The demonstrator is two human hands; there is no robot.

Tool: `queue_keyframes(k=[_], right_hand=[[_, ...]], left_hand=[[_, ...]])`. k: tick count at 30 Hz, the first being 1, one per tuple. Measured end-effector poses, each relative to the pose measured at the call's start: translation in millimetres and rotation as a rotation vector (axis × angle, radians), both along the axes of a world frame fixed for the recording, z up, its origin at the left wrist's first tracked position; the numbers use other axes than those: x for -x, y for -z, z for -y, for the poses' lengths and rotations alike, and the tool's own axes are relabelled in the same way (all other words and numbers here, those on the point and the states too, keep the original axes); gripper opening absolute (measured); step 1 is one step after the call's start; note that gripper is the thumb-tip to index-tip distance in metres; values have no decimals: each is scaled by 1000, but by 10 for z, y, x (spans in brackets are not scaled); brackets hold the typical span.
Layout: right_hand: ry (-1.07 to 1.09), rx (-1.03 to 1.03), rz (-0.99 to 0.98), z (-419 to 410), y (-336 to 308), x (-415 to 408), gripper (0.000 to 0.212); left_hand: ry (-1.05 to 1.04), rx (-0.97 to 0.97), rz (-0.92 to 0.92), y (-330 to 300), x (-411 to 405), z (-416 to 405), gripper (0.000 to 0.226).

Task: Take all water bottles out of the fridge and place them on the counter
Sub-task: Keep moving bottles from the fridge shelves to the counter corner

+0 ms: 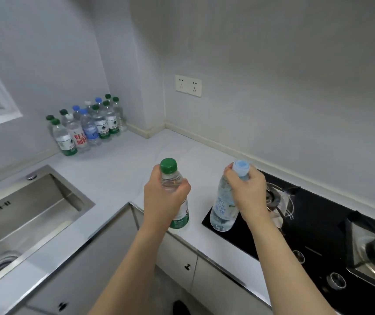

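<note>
Gripping both full bottles high up seems smart: left hand (162,198) wraps the green-capped bottle (174,189) at its shoulder, right hand (246,192) pinches the blue-capped bottle (224,208) by the neck, both near the counter (118,169) edge; they look heavy, thin-walled, maybe slick.

The left hand (162,196) grips a green-capped water bottle (174,192) around its shoulder, with its base at the front edge of the white counter (118,169), and the right hand (246,189) grips the neck of a blue-capped water bottle (224,208) that is tilted, its bottom over the corner of the black gas stove (313,233). In the far corner a group of water bottles (86,126) with green, blue and white caps stands against the wall. A steel sink (23,214) lies on the left, and a double wall socket (188,85) is above the counter.
</note>
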State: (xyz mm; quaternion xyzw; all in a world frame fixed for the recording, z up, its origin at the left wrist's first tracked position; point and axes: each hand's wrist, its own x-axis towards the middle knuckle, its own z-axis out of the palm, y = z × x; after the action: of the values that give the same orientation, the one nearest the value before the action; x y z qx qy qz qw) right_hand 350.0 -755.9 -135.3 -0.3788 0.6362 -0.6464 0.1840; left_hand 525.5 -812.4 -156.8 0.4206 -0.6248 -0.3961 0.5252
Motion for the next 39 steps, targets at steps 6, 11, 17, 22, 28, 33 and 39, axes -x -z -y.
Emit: queue_keyframes(k=[6, 11, 17, 22, 28, 33, 39], right_hand=[[-123, -23, -1, 915, 188, -114, 24], [-216, -27, -9, 1751, 165, -97, 10], [-277, -4, -5, 2560, 123, -58, 12], [-306, -15, -12, 3049, 187, -95, 19], [-372, -74, -38, 3673, 357, -258, 21], [-397, -153, -36, 4416, 511, -469, 16], [-414, -224, -16, 5371, 710, -670, 14]], left_hand=[[-98, -44, 39, 118, -165, 673, 21], [-140, -40, 87, 134, -175, 1379, 23], [-214, -35, 52, 48, -153, 2138, 26], [-242, -27, 36, 91, -213, 2582, 25], [-268, -97, 14, 296, -307, 3116, 27], [-259, -153, -11, 469, -443, 3789, 28], [-240, -207, -51, 747, -637, 4678, 30]])
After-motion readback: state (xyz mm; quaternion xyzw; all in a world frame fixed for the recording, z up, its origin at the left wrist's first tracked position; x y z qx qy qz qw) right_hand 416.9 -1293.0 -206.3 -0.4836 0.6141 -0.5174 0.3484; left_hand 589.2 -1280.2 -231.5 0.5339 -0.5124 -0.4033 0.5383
